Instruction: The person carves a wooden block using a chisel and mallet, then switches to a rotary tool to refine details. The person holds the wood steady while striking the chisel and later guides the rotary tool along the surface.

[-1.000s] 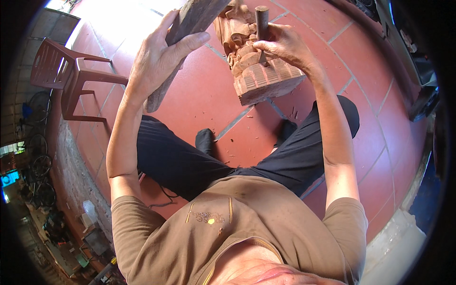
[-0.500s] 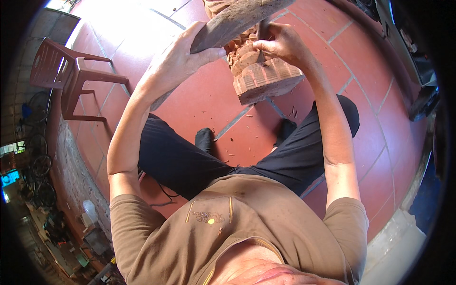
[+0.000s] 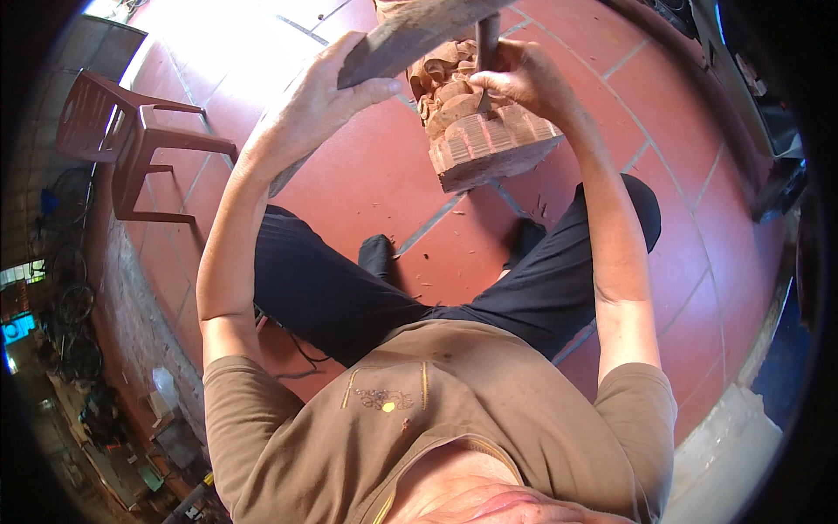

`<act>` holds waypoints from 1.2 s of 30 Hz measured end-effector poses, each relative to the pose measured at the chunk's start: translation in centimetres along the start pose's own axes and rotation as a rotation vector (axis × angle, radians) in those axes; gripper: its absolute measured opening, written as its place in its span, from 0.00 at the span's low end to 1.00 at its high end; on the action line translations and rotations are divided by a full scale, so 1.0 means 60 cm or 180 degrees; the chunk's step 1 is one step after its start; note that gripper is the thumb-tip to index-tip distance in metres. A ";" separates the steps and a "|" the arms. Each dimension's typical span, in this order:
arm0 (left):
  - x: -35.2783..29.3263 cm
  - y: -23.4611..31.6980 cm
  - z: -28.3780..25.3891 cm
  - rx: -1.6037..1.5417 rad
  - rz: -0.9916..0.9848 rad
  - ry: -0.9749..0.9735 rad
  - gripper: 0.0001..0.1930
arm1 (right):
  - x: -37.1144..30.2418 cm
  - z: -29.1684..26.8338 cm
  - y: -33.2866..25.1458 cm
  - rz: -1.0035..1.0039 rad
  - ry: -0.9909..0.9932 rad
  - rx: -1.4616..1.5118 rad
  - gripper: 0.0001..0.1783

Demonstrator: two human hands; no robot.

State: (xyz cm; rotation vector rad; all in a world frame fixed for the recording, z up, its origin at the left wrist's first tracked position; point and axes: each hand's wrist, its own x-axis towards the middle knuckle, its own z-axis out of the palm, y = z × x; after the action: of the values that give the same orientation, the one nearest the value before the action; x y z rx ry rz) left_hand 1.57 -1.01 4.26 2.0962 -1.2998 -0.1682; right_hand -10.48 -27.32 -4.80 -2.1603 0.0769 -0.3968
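Observation:
My left hand (image 3: 310, 113) is wrapped round a long grey-brown wooden mallet (image 3: 410, 39) shaped like a bar. Its far end slants over the carving and passes close to the top of a chisel (image 3: 487, 44); I cannot tell whether they touch. My right hand (image 3: 528, 83) grips this chisel nearly upright, thumb against its shaft. The blade points down onto a reddish-brown wood carving (image 3: 458, 100), close to a row of ridged, grooved shapes at its near end. Rounded, layered forms cover the carving's upper face, partly hidden by the mallet and my right hand.
Red floor tiles (image 3: 419, 210) lie under the carving, with wood shavings scattered between my feet. A brown plastic chair (image 3: 148, 140) stands at the left. Bicycles and clutter line the far left edge. A dark cable (image 3: 305, 362) lies beside my left leg.
My left hand and the mallet have shifted slightly left and away from me, uncovering more of the chisel's handle. My right hand keeps the chisel at nearly the same spot on the carving.

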 end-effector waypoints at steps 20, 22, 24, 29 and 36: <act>-0.014 0.003 0.000 0.0072 -0.0236 -0.0157 0.39 | -0.042 -0.008 -0.003 -0.0373 0.0007 -0.0310 0.06; -0.014 0.004 0.001 0.0049 -0.0194 -0.0183 0.38 | -0.057 -0.018 -0.009 -0.0568 -0.0015 -0.0125 0.05; -0.014 0.004 0.001 0.0063 -0.0155 -0.0176 0.37 | -0.066 -0.030 -0.005 -0.0600 -0.0157 0.0045 0.06; -0.011 0.008 -0.002 0.0047 -0.0087 -0.0089 0.38 | -0.064 -0.036 0.006 -0.0211 -0.0040 0.0459 0.07; -0.015 0.014 -0.006 -0.0001 -0.0134 -0.0144 0.39 | -0.051 -0.022 0.003 0.0074 0.0066 0.0293 0.10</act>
State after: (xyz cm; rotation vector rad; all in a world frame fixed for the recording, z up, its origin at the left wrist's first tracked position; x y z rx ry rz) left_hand 0.66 -0.35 4.83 2.1319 -1.2824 -0.2353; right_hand -13.79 -27.85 -5.03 -2.0631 0.0936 -0.4020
